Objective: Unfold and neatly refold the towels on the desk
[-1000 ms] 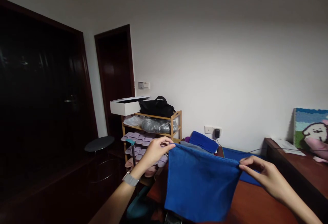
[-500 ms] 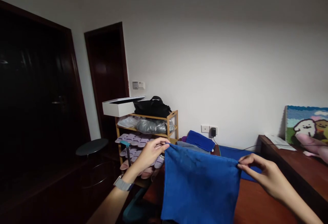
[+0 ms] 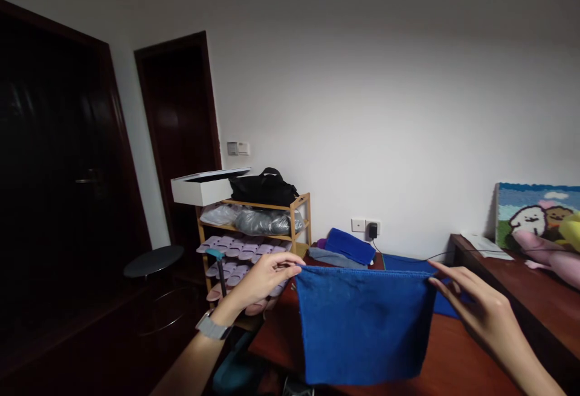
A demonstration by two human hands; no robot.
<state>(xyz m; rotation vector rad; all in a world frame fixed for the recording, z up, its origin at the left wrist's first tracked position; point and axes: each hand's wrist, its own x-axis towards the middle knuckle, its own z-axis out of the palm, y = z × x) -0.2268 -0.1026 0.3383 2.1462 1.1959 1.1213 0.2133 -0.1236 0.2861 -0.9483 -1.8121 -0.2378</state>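
A blue cloth (image 3: 365,326) hangs stretched between my two hands above a reddish-brown table (image 3: 466,354). My left hand (image 3: 267,278), with a watch (image 3: 212,326) on its wrist, pinches the upper left corner. At the upper right corner, my right hand (image 3: 473,299) grips the edge between thumb and fingers. The cloth's top edge is nearly straight, and its lower edge hangs free. Behind it on the table lie a folded blue cloth (image 3: 348,246) and a grey cloth (image 3: 335,257).
A wooden rack (image 3: 299,203) holds slippers (image 3: 244,248), a black bag (image 3: 263,188) and a white box (image 3: 202,192). A round stool (image 3: 154,261) stands left. On the right, a raised ledge (image 3: 521,275) carries a pink plush toy (image 3: 548,260) and a picture (image 3: 528,212). A plug (image 3: 372,230) sits in the wall.
The blue cloth has been drawn straighter along its top edge and its bottom edge now shows. Both hands sit slightly lower and further right; the view has turned a little to the right.
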